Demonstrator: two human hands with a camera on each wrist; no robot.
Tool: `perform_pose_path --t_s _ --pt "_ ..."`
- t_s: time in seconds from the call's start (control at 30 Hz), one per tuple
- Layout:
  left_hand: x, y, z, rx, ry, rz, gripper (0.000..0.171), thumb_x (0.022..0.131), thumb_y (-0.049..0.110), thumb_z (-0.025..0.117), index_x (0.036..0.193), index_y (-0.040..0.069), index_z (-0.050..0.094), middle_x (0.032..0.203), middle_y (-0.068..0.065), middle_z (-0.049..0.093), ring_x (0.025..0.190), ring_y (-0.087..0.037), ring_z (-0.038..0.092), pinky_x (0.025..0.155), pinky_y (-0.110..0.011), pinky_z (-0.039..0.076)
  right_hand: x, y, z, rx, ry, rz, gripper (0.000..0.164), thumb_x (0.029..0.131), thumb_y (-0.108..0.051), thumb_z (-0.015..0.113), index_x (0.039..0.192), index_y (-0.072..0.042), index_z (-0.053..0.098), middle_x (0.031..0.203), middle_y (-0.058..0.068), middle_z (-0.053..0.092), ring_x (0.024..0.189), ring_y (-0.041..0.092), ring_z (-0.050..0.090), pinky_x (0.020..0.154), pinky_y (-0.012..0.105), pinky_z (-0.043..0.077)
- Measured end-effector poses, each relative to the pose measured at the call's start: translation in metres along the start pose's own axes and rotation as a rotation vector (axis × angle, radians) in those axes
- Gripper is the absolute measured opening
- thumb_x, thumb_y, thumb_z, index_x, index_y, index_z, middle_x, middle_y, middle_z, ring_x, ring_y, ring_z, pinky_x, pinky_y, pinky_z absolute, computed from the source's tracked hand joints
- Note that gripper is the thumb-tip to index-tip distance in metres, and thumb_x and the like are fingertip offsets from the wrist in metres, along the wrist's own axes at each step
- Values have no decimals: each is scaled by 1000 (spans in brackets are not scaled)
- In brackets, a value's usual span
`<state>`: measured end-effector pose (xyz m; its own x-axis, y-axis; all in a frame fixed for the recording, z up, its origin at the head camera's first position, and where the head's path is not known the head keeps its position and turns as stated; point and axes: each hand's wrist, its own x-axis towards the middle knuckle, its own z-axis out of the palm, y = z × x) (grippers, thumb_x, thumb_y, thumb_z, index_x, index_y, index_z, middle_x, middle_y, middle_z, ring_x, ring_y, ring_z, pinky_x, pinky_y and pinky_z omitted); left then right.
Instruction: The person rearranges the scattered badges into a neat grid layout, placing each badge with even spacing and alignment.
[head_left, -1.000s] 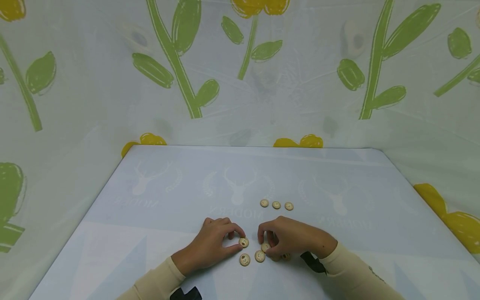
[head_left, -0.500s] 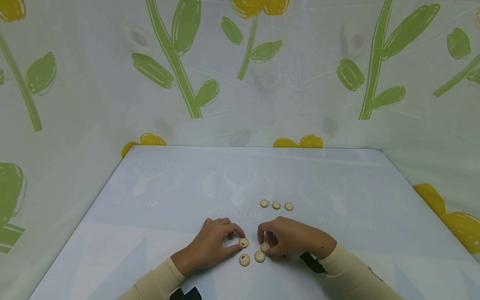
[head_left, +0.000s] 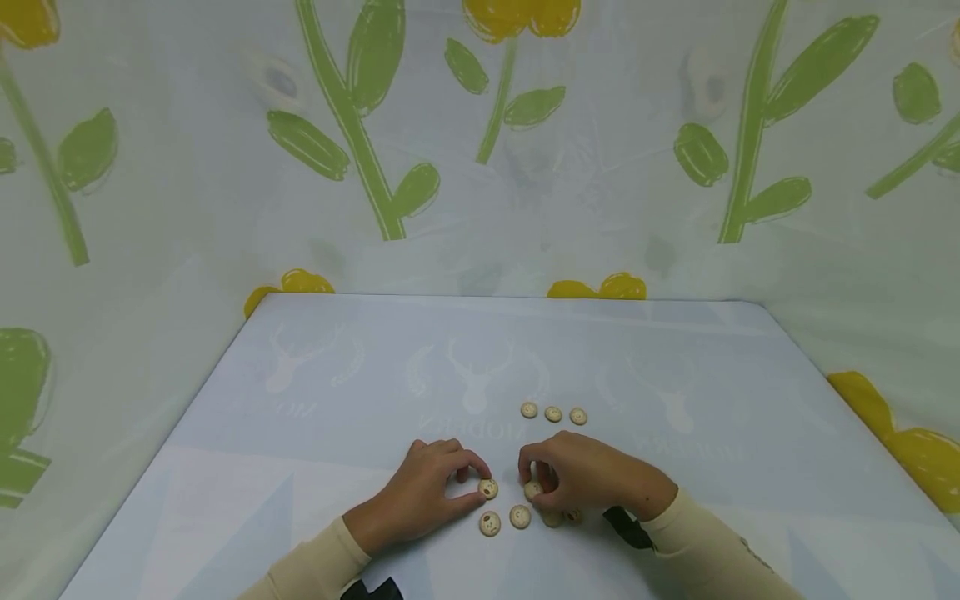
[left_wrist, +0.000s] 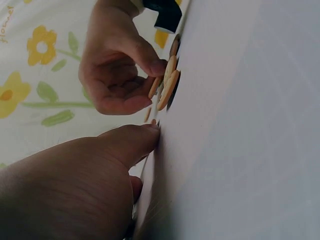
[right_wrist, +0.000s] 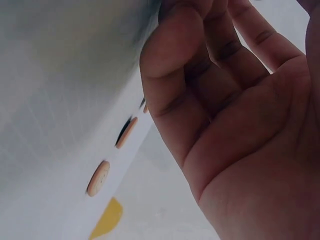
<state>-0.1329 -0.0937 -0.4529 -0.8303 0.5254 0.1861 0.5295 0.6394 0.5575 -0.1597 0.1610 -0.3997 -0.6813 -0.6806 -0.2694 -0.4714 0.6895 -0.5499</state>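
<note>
My left hand (head_left: 423, 490) pinches a round wooden button (head_left: 488, 488) between thumb and forefinger, at the left end of a near group of buttons. Across from it, my right hand (head_left: 592, 475) pinches another wooden button (head_left: 532, 490) by its edges; in the left wrist view this button (left_wrist: 154, 88) stands tilted between thumb and fingers. Just below lie a dark-marked button (head_left: 490, 523) and a plain one (head_left: 520, 517). Two more, a pale button (head_left: 552, 519) and a dark-marked button (head_left: 573, 516), are partly covered by the right hand.
Farther back, three wooden buttons lie in a short row, with the middle button (head_left: 553, 414) close to its neighbours. All rest on a pale patterned tabletop (head_left: 360, 392). A flower-printed curtain (head_left: 600, 167) hangs behind and beside the table.
My right hand has shifted slightly to the right and away from me with its button, uncovering more of the pale button beneath. The left hand stays put. The head view has tilted slightly.
</note>
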Motion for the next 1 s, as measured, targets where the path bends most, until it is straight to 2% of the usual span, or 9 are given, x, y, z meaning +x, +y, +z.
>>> perform_pose_path --t_s 0.4,0.83,1.0 --pt "-1 0 -3 4 -7 -1 21 84 37 80 103 35 70 81 18 51 78 3 47 76 -29 28 1 2 -7 -39 79 19 14 85 -21 77 91 -27 65 70 -15 59 63 1 55 59 21 48" --pt "-2 0 -4 7 0 4 20 84 35 80 102 34 70 81 18 51 79 3 47 75 -29 28 -5 22 -12 -51 152 16 15 86 -23 77 92 -28 64 71 -15 57 69 3 53 62 22 48" --pt "-2 0 -3 7 -3 0 20 84 35 80 102 34 70 81 18 51 79 3 47 75 -29 28 -9 29 -13 -18 161 30 15 86 -23 77 92 -27 64 73 -12 57 71 4 53 63 22 47"
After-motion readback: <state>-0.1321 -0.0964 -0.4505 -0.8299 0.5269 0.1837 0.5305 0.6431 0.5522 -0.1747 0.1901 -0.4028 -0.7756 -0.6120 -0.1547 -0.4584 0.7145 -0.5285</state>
